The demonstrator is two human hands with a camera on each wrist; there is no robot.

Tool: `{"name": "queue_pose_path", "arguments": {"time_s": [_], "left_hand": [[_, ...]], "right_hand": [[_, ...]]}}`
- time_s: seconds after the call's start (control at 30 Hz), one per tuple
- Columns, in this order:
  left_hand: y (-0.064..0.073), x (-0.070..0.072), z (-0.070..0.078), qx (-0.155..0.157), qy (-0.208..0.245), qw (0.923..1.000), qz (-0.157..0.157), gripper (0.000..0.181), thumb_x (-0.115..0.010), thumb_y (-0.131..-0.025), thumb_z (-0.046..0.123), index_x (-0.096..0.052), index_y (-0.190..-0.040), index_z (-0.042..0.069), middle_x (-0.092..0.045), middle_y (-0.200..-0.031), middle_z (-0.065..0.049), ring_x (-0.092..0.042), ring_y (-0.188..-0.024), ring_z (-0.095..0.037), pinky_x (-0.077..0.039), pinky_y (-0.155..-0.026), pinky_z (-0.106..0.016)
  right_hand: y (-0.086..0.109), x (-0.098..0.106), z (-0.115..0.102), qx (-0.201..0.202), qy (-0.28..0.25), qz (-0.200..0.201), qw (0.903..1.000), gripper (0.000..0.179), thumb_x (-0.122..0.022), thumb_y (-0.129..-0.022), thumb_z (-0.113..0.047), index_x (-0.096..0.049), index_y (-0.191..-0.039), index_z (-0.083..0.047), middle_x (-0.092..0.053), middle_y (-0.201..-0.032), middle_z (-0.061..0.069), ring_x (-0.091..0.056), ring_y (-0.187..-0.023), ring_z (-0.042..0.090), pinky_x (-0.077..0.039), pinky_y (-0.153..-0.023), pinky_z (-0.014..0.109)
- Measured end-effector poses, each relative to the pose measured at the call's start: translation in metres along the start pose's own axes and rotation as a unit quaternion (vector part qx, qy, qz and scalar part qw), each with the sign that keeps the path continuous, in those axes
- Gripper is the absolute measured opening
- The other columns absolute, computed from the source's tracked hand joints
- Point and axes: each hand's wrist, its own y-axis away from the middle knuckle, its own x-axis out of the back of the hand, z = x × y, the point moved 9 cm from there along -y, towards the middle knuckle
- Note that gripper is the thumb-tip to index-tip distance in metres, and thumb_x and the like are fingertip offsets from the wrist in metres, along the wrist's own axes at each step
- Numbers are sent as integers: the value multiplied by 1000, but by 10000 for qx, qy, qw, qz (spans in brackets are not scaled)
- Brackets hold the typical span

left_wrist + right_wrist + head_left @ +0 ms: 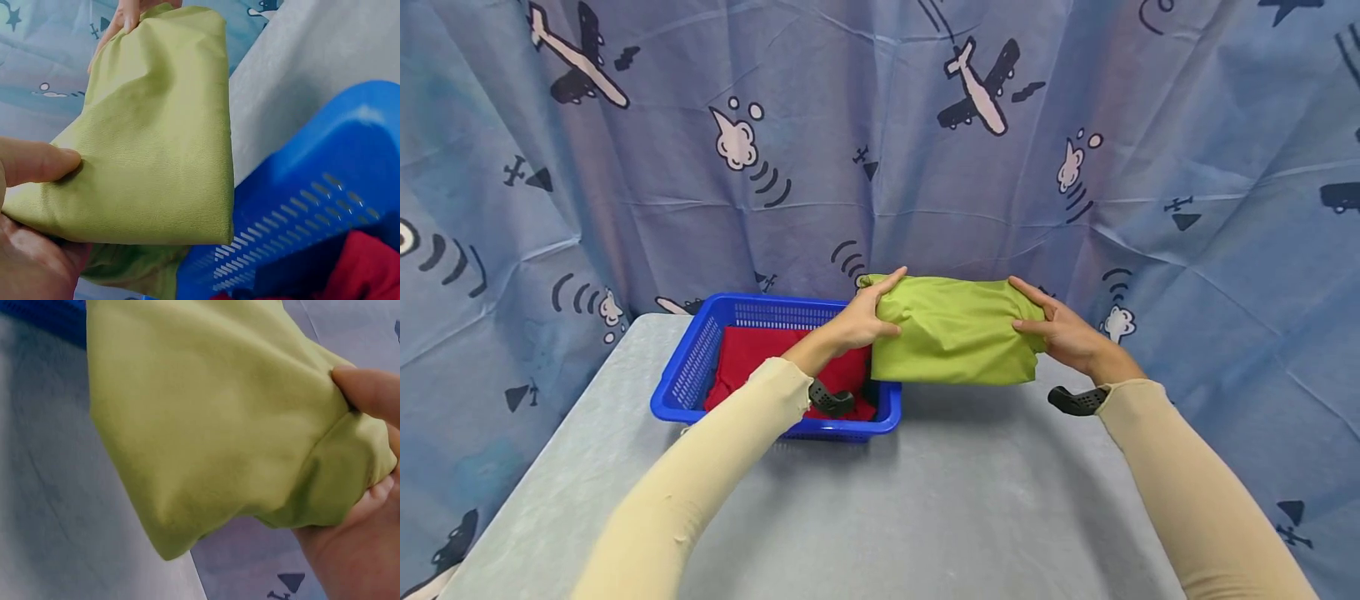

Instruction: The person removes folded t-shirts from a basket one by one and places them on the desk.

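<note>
A folded lime-green cloth garment (958, 333) is held up above the table, its left end overlapping the basket's right rim in the head view. My left hand (857, 321) grips its left end, thumb on the near face and the other fingers behind. At the opposite end my right hand (1063, 333) pinches it the same way; the right wrist view shows that thumb (369, 390) pressing on the fabric. Left of the garment stands a blue plastic basket (775, 429) with slotted walls. Folded red cloth (760, 350) lies inside it, partly covered by my left forearm.
The basket stands on a grey-white table (955, 492), toward its far left. Behind the table hangs a blue curtain (865, 150) printed with planes. Black bands (831, 400) circle both wrists.
</note>
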Motion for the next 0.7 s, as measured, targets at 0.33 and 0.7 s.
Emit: {"name": "queue_pose_path", "arguments": {"time_s": [0.33,0.7], "left_hand": [[-19,-21,-5,280,-104,9995,78,104,-65,-81,-18,-19,-163,25,-21,-170,-5,-47,-136,-25,-46,-110,-36],[-35,-47,-13,580,-257,9980,44,105,-62,-80,-20,-18,-163,26,-20,-170,-6,-38,-145,-25,-46,-96,-29]], "right_hand": [[0,23,9,-128,213,93,9996,81,-51,-105,-7,-3,-164,-34,-37,-140,-15,-53,-115,-1,-52,-90,21],[1,44,28,-285,262,139,9992,81,-50,-105,-7,0,-163,-35,-39,-138,-17,-57,-113,-4,-53,-90,20]]}}
